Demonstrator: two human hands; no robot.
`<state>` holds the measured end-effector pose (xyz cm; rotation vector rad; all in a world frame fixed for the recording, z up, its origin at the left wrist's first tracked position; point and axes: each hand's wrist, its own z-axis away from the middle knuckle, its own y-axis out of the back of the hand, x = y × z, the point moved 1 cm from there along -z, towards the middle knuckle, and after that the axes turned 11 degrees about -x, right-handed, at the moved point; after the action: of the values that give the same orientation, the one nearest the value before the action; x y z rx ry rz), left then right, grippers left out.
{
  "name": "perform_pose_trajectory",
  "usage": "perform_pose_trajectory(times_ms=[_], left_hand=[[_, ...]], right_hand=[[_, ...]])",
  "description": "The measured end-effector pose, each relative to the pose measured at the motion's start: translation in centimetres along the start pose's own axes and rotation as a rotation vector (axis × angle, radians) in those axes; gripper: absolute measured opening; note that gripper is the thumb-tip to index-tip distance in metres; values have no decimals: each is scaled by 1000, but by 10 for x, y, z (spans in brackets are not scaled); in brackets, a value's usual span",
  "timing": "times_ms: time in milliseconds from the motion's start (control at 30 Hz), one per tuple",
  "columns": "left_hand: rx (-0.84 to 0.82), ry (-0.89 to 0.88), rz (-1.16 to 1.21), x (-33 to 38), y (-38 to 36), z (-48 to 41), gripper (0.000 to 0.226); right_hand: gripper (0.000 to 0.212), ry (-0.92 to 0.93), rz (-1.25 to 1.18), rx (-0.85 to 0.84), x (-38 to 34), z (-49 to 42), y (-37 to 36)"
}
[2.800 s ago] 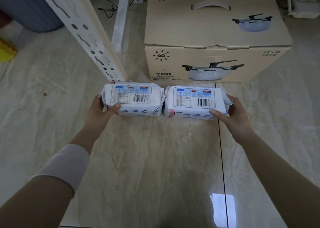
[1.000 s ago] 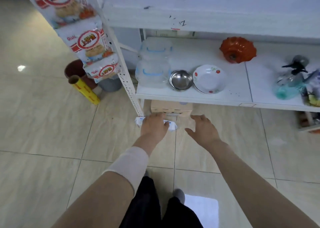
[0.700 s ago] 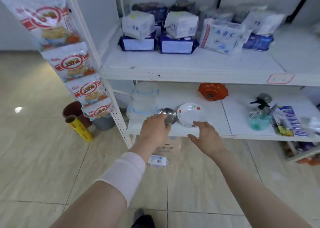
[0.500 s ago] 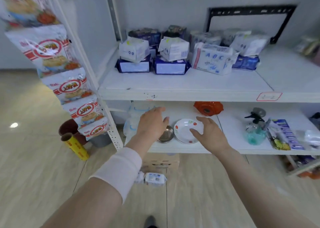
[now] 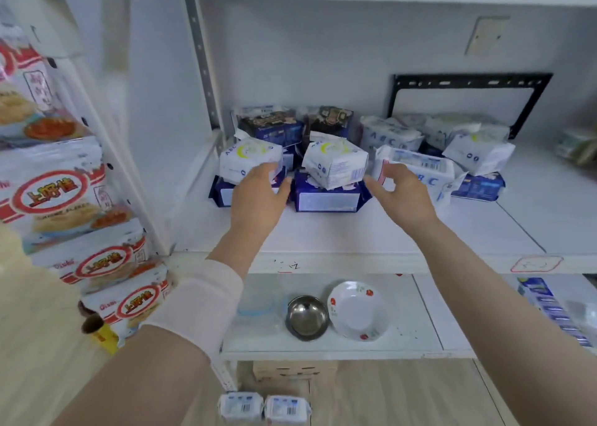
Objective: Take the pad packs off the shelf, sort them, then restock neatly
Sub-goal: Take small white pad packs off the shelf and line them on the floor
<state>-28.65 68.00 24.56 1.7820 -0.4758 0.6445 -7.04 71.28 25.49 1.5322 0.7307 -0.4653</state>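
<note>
Several pad packs crowd the back of the white shelf (image 5: 355, 231): dark blue ones, white ones and "ABC" packs. My left hand (image 5: 258, 199) reaches in with straight fingers against the front of a white pack (image 5: 250, 155) lying on a dark blue pack (image 5: 221, 194). My right hand (image 5: 402, 194) hovers with fingers spread and empty between a second white pack (image 5: 336, 163), which sits on a blue pack (image 5: 326, 199), and a long ABC pack (image 5: 420, 170). Two white packs (image 5: 263, 408) lie side by side on the floor below.
Snack bags (image 5: 58, 196) hang down the shelf post on the left. The lower shelf holds a steel bowl (image 5: 307, 317), a flowered plate (image 5: 357, 309) and clear tubs. A cardboard box (image 5: 294, 369) sits underneath. A black bracket (image 5: 468, 83) is on the back wall.
Both hands let go of the two packs on the floor, then rose past the lower shelf to the pad shelf. The view lifted with them.
</note>
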Motion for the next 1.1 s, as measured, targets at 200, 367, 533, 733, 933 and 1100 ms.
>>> perform_pose_trajectory(times_ms=[200, 367, 533, 733, 933, 1100], left_hand=[[287, 280, 154, -26, 2, -50, 69], [188, 700, 438, -40, -4, -85, 88], [153, 797, 506, -55, -9, -104, 90], [161, 798, 423, -66, -9, -115, 87], [253, 724, 716, -75, -12, -112, 118], [196, 683, 748, -80, -14, -111, 115]], right_hand=[[70, -162, -149, -4, -7, -71, 6], [80, -267, -18, -158, -9, -123, 4], [85, -320, -128, -327, 1, -155, -5], [67, -366, -273, -582, 4, -167, -11], [61, -376, -328, -681, 7, -169, -10], [55, -334, -397, -656, 6, -160, -7]])
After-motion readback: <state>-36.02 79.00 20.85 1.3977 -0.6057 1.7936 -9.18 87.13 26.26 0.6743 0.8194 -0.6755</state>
